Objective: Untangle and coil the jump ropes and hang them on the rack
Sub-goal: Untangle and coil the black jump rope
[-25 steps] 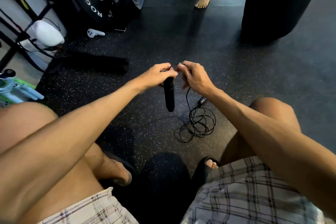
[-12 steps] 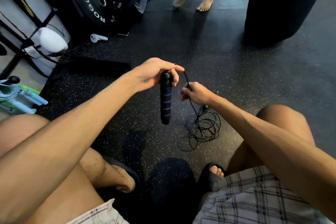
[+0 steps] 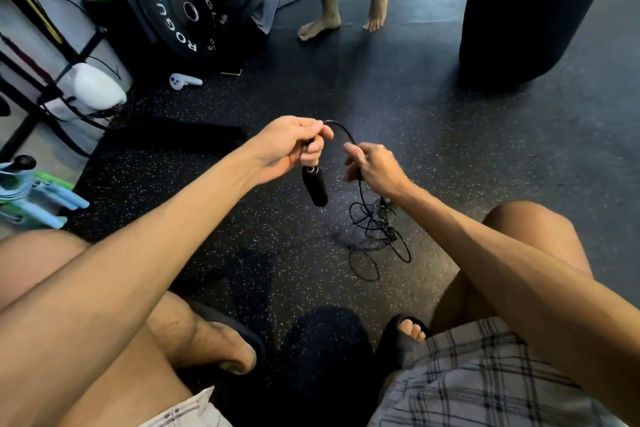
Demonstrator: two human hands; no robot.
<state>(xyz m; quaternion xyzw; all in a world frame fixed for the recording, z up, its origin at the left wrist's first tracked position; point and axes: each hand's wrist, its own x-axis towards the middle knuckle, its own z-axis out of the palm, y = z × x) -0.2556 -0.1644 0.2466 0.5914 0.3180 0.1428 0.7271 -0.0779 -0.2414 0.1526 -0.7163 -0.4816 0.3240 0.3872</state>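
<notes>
Our left hand (image 3: 291, 146) is curled tight around the top of the black jump rope handle (image 3: 314, 185), which hangs down over the floor (image 3: 450, 156). Our right hand (image 3: 375, 166) pinches the thin black cord (image 3: 341, 130) arcing from the handle top; the rest lies in a tangle (image 3: 375, 229) on the floor just below. Light blue jump ropes (image 3: 38, 194) sit piled at far left, container unclear.
</notes>
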